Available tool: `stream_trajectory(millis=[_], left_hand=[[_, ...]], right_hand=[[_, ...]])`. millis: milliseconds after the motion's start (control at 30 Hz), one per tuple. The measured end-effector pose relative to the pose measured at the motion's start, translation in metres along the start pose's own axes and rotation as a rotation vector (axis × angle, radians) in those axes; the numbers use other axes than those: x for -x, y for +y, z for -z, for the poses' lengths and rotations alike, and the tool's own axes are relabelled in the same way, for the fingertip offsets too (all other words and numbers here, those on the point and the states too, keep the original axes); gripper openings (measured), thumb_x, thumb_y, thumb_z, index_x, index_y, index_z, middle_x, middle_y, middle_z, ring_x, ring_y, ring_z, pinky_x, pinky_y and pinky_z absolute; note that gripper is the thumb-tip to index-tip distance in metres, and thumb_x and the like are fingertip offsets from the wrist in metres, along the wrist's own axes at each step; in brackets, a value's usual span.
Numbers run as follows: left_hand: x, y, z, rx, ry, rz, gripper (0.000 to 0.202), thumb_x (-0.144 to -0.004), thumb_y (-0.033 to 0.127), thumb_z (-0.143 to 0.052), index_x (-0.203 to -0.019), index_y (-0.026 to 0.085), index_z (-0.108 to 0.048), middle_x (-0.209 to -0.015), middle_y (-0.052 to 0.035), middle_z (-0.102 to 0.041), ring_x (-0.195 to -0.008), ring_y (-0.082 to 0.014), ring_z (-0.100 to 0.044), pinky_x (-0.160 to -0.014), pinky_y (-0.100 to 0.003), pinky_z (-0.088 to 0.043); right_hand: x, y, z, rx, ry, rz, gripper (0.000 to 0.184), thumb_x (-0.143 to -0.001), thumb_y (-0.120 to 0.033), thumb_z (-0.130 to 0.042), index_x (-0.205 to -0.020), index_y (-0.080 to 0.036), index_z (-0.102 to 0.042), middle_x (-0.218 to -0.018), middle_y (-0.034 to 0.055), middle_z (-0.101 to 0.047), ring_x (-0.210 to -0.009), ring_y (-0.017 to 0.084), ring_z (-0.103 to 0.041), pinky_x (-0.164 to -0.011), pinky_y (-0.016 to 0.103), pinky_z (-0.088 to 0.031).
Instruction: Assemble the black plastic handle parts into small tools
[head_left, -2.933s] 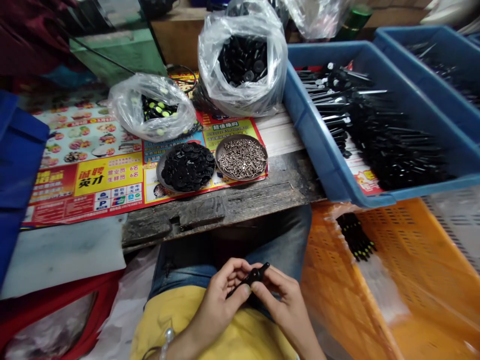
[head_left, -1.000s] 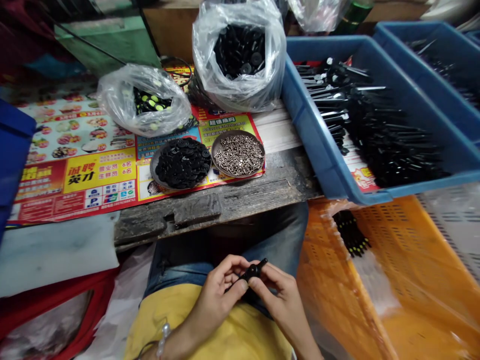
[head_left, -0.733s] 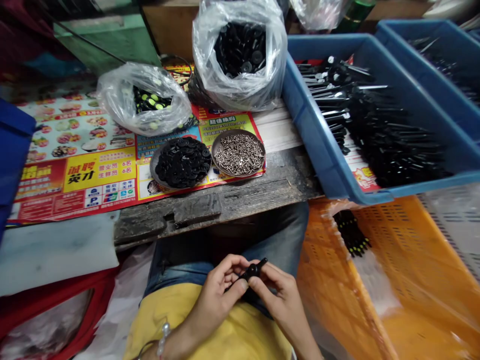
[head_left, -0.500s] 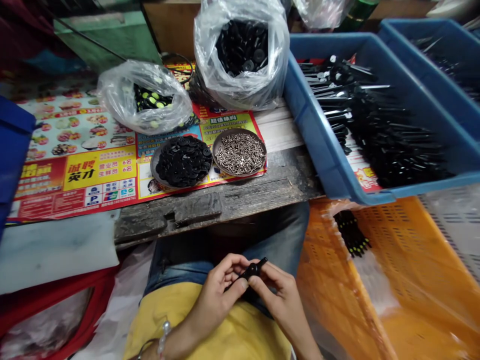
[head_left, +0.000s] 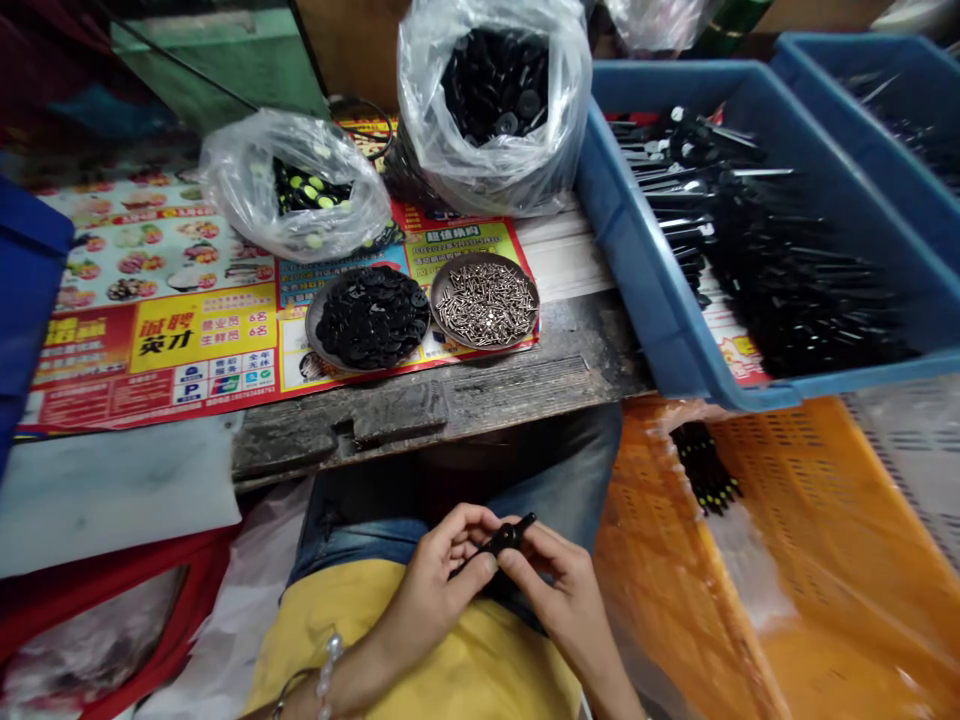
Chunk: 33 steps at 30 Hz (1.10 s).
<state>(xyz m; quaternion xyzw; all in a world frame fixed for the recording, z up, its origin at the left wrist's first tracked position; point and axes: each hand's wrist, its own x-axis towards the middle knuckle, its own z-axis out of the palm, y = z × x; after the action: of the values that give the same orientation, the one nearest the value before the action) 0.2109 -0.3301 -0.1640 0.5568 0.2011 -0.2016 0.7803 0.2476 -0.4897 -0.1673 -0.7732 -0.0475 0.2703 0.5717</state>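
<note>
A slim black plastic part with a round hub (head_left: 509, 537) is held over my lap between both hands. My left hand (head_left: 450, 570) pinches it from the left, thumb against the hub and the other fingers curled. From the other side my right hand (head_left: 559, 580) grips it with thumb and forefinger, and its narrow end sticks out above the fingers. Most of the part's lower length is hidden by the hands. On the bench ahead are a dish of black discs (head_left: 371, 318) and a dish of small silver screws (head_left: 487, 303).
Behind the dishes stand a plastic bag of black-and-yellow pieces (head_left: 225, 180) and a larger bag of black round pieces (head_left: 420, 110). A blue bin (head_left: 637, 270) of long black parts is at the right. Below it sits an orange crate (head_left: 840, 560). The bench edge (head_left: 510, 390) lies before my knees.
My hands keep the same hold on the black part, almost unmoved. The bench and its contents appear shifted slightly right and up as the view turns a little.
</note>
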Motion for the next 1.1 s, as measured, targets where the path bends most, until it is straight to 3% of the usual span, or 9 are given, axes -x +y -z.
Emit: stream_trajectory(millis=[233,367,600,1000,1100], left_hand=[[0.0,0.0,0.0,-0.002,-0.002,-0.001,0.023,-0.084,0.032,-0.065,-0.101,0.019,-0.057,-0.081,0.0011,-0.055,-0.07,-0.0119,-0.046,-0.066,-0.024,-0.039],[-0.001,0.0,0.001,-0.002,-0.011,-0.004,0.024,-0.084,0.033,-0.065,-0.101,0.019,-0.057,-0.084,0.0001,-0.057,-0.073,-0.0125,-0.048,-0.067,-0.024,-0.039],[-0.002,-0.001,0.0,-0.008,-0.011,-0.004,0.025,-0.083,0.033,-0.065,-0.101,0.018,-0.056,-0.087,-0.0018,-0.06,-0.072,-0.0124,-0.048,-0.065,-0.024,-0.039],[-0.005,-0.004,0.0,0.014,-0.003,0.011,0.023,-0.081,0.03,-0.066,-0.098,0.019,-0.057,-0.085,-0.0008,-0.061,-0.069,-0.0116,-0.048,-0.062,-0.023,-0.039],[-0.006,-0.004,0.0,0.018,-0.001,0.009,0.023,-0.081,0.03,-0.066,-0.099,0.019,-0.057,-0.086,-0.0011,-0.061,-0.069,-0.0114,-0.048,-0.062,-0.023,-0.039]], right_hand=[[0.0,-0.001,-0.002,0.006,0.019,-0.005,0.019,-0.087,-0.033,-0.061,-0.089,-0.018,-0.073,-0.096,0.0081,-0.072,-0.082,0.02,-0.065,-0.066,0.021,-0.051],[-0.001,0.007,0.001,0.035,-0.043,0.018,0.024,-0.089,-0.036,-0.059,-0.093,-0.016,-0.072,-0.097,0.0103,-0.072,-0.084,0.021,-0.066,-0.067,0.022,-0.052],[-0.001,0.009,0.002,0.035,-0.039,0.022,0.024,-0.089,-0.036,-0.059,-0.094,-0.016,-0.073,-0.097,0.0103,-0.072,-0.084,0.021,-0.067,-0.066,0.021,-0.053],[-0.001,0.002,-0.003,0.008,0.051,-0.004,0.021,-0.087,-0.034,-0.061,-0.091,-0.018,-0.073,-0.094,0.0075,-0.072,-0.082,0.02,-0.066,-0.066,0.02,-0.052],[-0.003,0.005,-0.002,0.024,0.001,0.008,0.022,-0.088,-0.034,-0.06,-0.092,-0.017,-0.073,-0.094,0.0081,-0.072,-0.083,0.02,-0.067,-0.066,0.021,-0.053]])
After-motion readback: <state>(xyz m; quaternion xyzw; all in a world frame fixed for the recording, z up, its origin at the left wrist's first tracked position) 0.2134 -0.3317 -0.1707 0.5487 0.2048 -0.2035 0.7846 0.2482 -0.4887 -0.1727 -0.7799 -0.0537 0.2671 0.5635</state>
